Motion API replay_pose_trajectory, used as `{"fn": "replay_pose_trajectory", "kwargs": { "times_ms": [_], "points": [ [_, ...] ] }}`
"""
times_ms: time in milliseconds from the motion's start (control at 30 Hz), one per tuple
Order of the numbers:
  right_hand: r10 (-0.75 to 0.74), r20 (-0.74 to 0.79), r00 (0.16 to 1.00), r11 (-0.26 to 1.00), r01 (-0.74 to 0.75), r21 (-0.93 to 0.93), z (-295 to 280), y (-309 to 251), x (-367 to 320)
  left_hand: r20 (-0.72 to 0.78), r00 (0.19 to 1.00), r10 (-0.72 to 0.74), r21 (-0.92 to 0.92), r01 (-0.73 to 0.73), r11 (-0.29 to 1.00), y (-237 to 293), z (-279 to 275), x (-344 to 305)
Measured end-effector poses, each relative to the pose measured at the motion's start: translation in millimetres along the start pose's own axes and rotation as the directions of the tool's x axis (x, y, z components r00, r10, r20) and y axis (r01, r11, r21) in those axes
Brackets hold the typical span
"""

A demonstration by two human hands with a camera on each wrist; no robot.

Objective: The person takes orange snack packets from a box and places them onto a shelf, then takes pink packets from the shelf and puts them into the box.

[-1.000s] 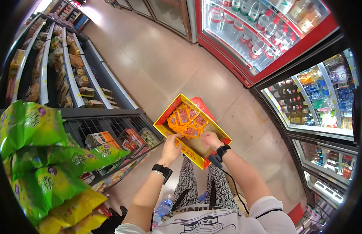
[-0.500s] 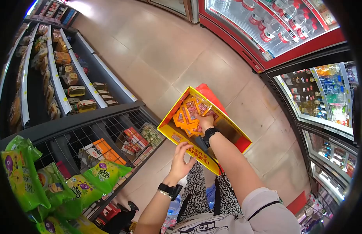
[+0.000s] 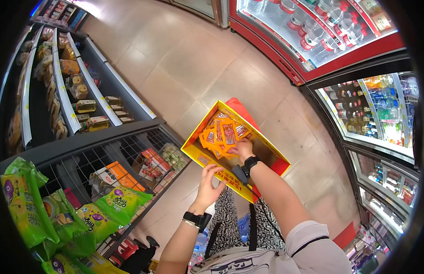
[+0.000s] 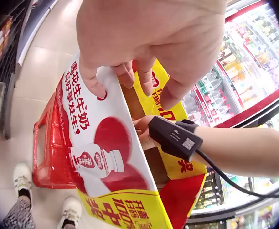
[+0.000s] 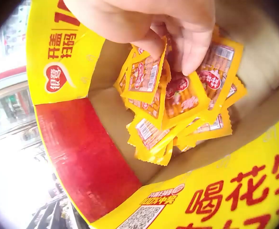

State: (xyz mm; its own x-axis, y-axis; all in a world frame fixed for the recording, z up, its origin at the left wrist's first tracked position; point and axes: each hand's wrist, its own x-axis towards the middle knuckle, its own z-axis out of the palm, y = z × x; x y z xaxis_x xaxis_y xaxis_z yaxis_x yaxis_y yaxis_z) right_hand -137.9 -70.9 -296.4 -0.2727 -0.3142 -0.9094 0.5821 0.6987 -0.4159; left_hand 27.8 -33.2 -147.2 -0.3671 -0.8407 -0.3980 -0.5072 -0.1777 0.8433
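Observation:
A yellow and red cardboard box point(image 3: 272, 175) holds a heap of small orange snack packets point(image 3: 219, 137). My right hand point(image 3: 244, 150) is inside the box. In the right wrist view, its thumb and fingers pinch a snack packet point(image 5: 146, 78) above the others; the fingers partly cover it. My left hand point(image 3: 207, 188) is at the box's near long wall, its fingers loosely bent and thumb apart. In the left wrist view its fingers point(image 4: 154, 78) overlap the rim beside the white printed panel point(image 4: 101, 138), holding nothing.
A red basket point(image 4: 46, 148) is under the box. To the left stand a shelf of packaged goods point(image 3: 77, 109) and green snack bags point(image 3: 120, 203). Drink fridges point(image 3: 308, 36) line the right, with tiled floor point(image 3: 175, 64) between. A black cable point(image 4: 235, 186) trails from the right wrist.
My right hand reached deeper into the packets, then drew back slightly, with a packet now raised at its fingers. The left hand moved off the packets to the near wall. The view shifted.

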Motion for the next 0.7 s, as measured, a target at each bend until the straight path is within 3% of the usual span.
{"fn": "replay_pose_trajectory", "kwargs": {
  "times_ms": [100, 200, 367, 433, 467, 500, 533, 567, 600, 633, 700],
  "points": [
    [-0.072, 0.068, 0.995, 0.995, 0.066, 0.081, -18, 10, -8, -0.021, 1.000, 0.011, 0.029, -0.010, 1.000, 1, 2, 0],
    [0.045, 0.189, 0.981, 0.956, -0.097, 0.276, -37, 7, -35, -0.051, 0.998, -0.029, 0.014, 0.029, 0.999, 4, 4, 0],
    [0.108, 0.280, 0.954, 0.988, -0.134, 0.077, -73, -3, -79, -0.059, 0.998, 0.023, 0.168, -0.013, 0.986, 45, 5, 0],
    [-0.057, 0.328, 0.943, 0.961, 0.141, -0.239, -82, -12, -98, -0.036, 0.998, 0.045, 0.217, -0.036, 0.976, 62, 4, 4],
    [-0.157, 0.382, 0.911, 0.907, 0.286, -0.309, -89, -11, -101, 0.005, 0.992, 0.127, 0.320, -0.122, 0.939, 73, 3, 7],
    [-0.157, 0.381, 0.911, 0.908, 0.285, -0.307, -95, -16, -107, 0.055, 0.977, 0.204, 0.416, -0.209, 0.885, 85, 2, 9],
    [-0.258, 0.492, 0.832, 0.726, 0.503, -0.469, -100, -26, -120, 0.105, 0.976, 0.188, 0.490, -0.216, 0.844, 98, 2, 9],
    [-0.310, 0.615, 0.725, 0.468, 0.679, -0.566, -104, -36, -132, 0.107, 0.976, 0.188, 0.492, -0.216, 0.843, 105, 2, 11],
    [-0.270, 0.651, 0.709, 0.387, 0.699, -0.601, -105, -47, -145, 0.200, 0.966, 0.166, 0.528, -0.249, 0.812, 111, 2, 11],
    [-0.268, 0.652, 0.709, 0.391, 0.699, -0.599, -105, -57, -157, 0.290, 0.948, 0.136, 0.560, -0.282, 0.779, 114, 2, 11],
    [-0.143, 0.781, 0.608, 0.439, 0.746, -0.500, -103, -73, -175, 0.261, 0.944, 0.199, 0.598, -0.321, 0.735, 109, 6, 9]
  ]
}}
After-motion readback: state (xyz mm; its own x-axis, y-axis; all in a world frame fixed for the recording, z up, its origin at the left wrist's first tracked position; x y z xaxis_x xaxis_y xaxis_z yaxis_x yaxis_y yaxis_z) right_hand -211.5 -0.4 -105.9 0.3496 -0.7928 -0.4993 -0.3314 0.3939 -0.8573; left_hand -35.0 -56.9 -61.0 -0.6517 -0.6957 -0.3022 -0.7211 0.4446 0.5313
